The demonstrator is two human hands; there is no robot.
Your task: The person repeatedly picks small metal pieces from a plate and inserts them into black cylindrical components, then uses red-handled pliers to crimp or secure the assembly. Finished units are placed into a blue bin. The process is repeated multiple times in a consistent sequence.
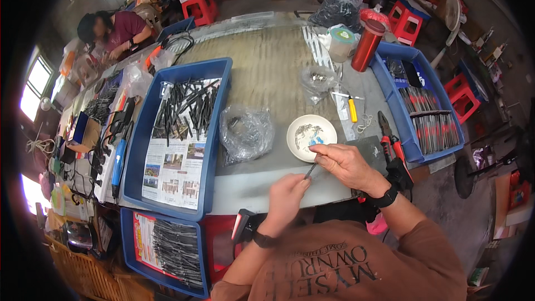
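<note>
Fingers of both hands meet over the near edge of the desk (pixel 267 72); the left hand (pixel 287 188) is closed around the lower end of a thin dark rod (pixel 310 170), and the right hand (pixel 344 161) pinches something very small at the rod's upper tip, too tiny to make out; the rod sits in the air between the two hands, just in front of the white dish (pixel 311 137) that holds a scatter of small metal bits. Loss of the tiny piece looks the likeliest trouble; a slip of the right fingertips would send it onto the grey desk or off its near edge into the lap, where it would be hard to find. The dish lies close beside the right knuckles; a careless sweep could knock it and spill its contents. The crumpled clear bag (pixel 247 131) lies near the left side and could swallow a dropped part. Red-handled pliers (pixel 390 140) rest by the right wrist; a backward elbow move might push them toward the blue tray (pixel 415 106) of finished rods.
</note>
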